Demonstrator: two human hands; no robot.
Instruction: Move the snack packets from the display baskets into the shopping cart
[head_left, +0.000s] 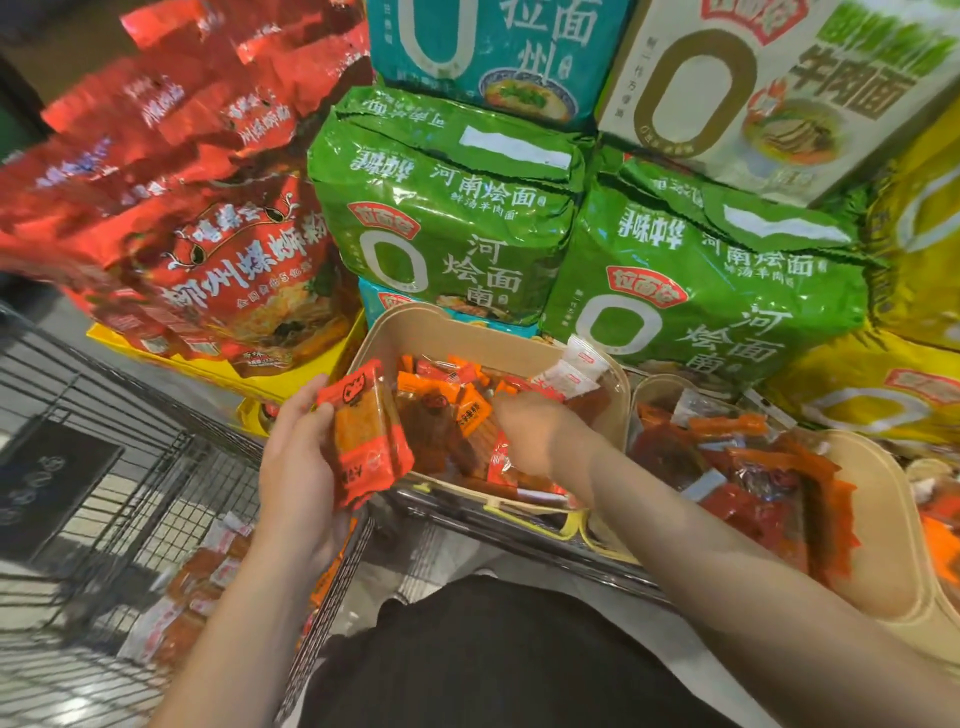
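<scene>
My left hand (296, 462) grips a stack of orange-red snack packets (366, 431) just left of the beige display basket (447, 327). My right hand (535, 431) reaches palm-down into that basket, its fingers down among the loose orange and red packets (447, 410); its fingertips are hidden, so whether it holds one is unclear. A second beige basket (878, 509) at the right holds more red packets (748, 467). The black wire shopping cart (156, 467) stands at the lower left with several packets (192, 587) lying on its bottom.
Big green noodle bags (441, 208) and red bags (218, 249) are stacked right behind the baskets, with yellow bags (883, 384) at the right. A metal shelf rail (519, 525) runs under the baskets. My dark clothing (493, 649) fills the bottom middle.
</scene>
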